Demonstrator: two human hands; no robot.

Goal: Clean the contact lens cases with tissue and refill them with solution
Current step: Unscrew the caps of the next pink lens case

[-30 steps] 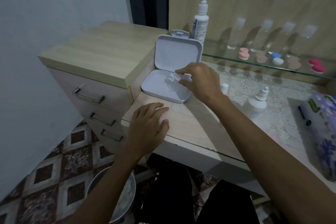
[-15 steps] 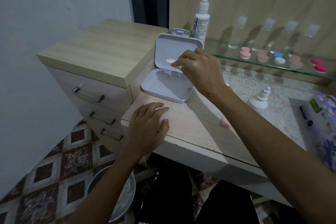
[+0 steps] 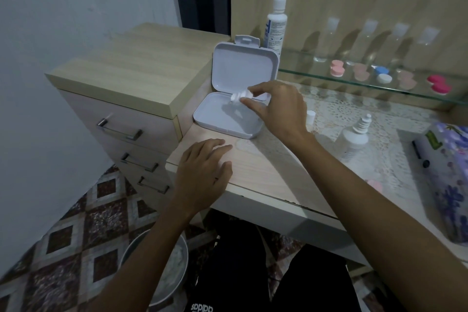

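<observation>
A white hinged box (image 3: 228, 119) stands open at the left end of the desk, its lid leaning upright. My right hand (image 3: 278, 106) hovers over the box's tray and pinches a small white lens case (image 3: 239, 96) between thumb and forefinger. My left hand (image 3: 202, 175) lies flat on the desk's front edge with its fingers straight. A small solution bottle (image 3: 354, 137) with its cap off lies on the lace mat, and its white cap (image 3: 311, 117) stands near my right wrist. A floral tissue pack (image 3: 448, 172) sits at the far right.
A tall solution bottle (image 3: 276, 23) stands behind the box. On the glass shelf (image 3: 316, 76) rest several pink, blue and white lens cases (image 3: 383, 75) and clear bottles. A drawer unit (image 3: 126, 78) adjoins the desk on the left. A metal bin (image 3: 162, 276) sits on the floor.
My right hand came down from the box's lid to just over its tray, still pinching the white lens case. My left hand stayed flat on the desk.
</observation>
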